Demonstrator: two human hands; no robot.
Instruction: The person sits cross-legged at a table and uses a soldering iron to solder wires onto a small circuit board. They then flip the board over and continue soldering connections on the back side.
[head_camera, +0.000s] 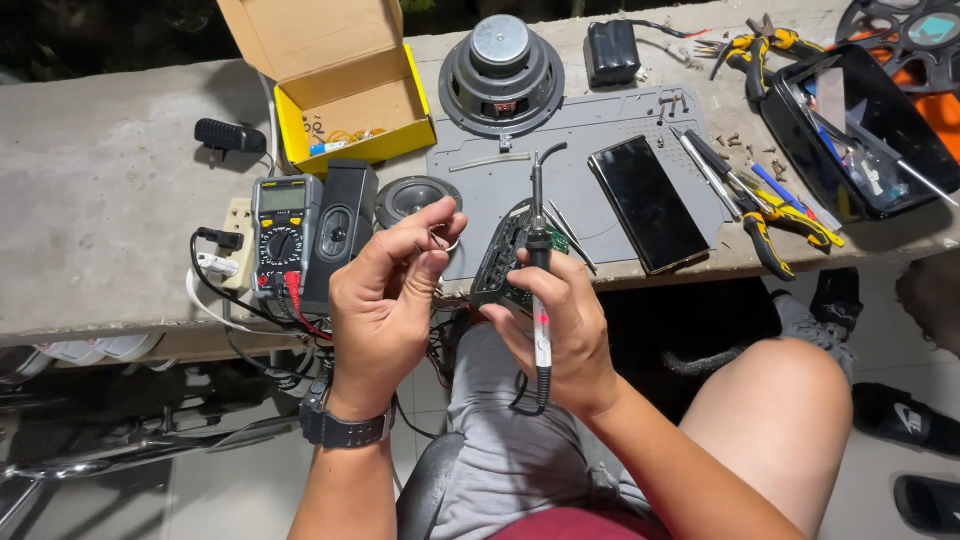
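On the surface (100, 200), the meter (283, 235) lies left of the small speaker (412, 198); the open box (335, 90) sits behind them. The phone (648, 203) lies on the mat (590, 130), right of the circuit board (510, 262), with pliers (785, 225) further right.

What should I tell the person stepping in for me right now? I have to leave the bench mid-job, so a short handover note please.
Left hand: raised, pinching a thin loop of solder wire between thumb and fingers.
Right hand: gripping a soldering iron, tip pointing up and away, its indicator lit red.
Green circuit board: at the bench edge, just behind the right hand, on the grey work mat.
Nearby: multimeter to the left, large speaker and dark phone on the mat.
Done: iron and solder are in hand.
Left: neither tip nor solder touches the board yet. I cannot tell which joints are finished.
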